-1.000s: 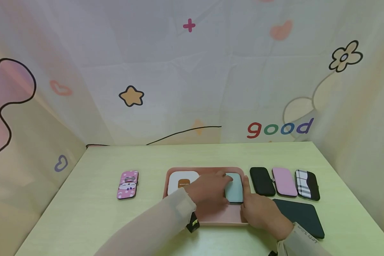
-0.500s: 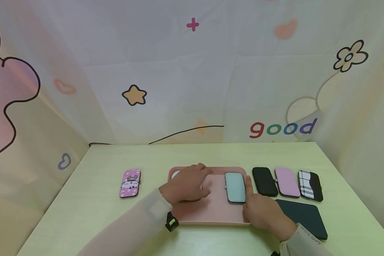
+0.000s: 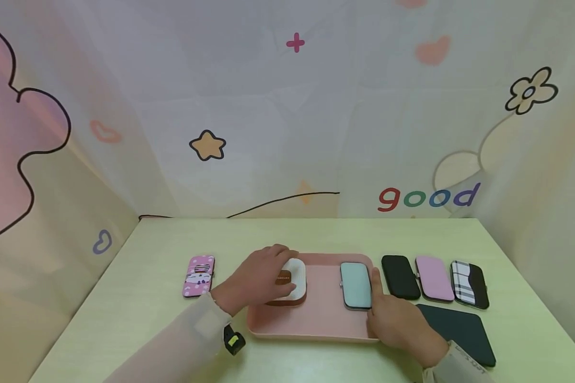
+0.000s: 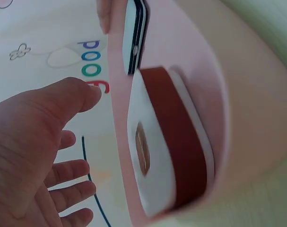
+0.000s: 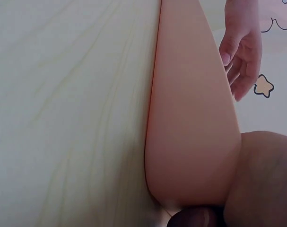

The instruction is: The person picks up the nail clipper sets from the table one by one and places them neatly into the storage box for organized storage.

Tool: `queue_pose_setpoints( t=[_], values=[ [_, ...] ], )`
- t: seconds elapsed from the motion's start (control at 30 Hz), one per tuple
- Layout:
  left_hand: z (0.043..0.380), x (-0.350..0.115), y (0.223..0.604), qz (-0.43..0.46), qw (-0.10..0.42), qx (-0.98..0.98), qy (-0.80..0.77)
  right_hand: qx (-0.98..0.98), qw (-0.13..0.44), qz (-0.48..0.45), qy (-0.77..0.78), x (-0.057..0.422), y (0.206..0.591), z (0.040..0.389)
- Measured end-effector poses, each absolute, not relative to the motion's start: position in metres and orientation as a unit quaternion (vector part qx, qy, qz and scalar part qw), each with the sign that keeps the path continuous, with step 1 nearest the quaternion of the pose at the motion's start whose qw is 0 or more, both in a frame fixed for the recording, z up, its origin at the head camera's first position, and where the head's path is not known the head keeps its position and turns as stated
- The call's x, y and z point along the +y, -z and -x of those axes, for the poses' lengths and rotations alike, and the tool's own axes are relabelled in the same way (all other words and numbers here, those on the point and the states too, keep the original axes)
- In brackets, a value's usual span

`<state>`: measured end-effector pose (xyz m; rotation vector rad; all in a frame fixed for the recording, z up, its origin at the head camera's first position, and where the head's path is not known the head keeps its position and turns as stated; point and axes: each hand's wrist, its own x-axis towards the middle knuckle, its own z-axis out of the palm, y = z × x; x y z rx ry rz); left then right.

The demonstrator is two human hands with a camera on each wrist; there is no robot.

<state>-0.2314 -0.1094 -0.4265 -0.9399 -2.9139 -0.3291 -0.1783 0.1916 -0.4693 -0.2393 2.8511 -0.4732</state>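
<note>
Left hand (image 3: pixel 260 276) hovers over white box (image 3: pixel 298 271); right hand (image 3: pixel 396 321) touches pink tray (image 3: pixel 323 319)

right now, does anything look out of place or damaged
Nothing looks damaged. Mildly odd: the cartoon case lies alone left of the tray, while the black case, pink case and plaid case form a row to the tray's right.

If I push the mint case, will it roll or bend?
The mint case probably won't roll, since it lies flat. Its straight, firm-looking edges suggest it's stiff, so bending seems unlikely. It might slide until stopped by the raised rim of the tray.
</note>
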Motion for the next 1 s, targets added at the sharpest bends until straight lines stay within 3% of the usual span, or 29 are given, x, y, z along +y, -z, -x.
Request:
queue_pose_setpoints(
  t=[0.53,1.0],
  values=[
    [0.229,-0.165,0.432,0.228,0.039,-0.966,0.117,0.977,0.123,0.078,0.156,0.193,0.468,0.178],
    [0.227,-0.201,0.444,0.212,0.060,-0.970,0.101,0.978,0.119,0.080,0.152,0.193,0.472,0.179]
  ],
)
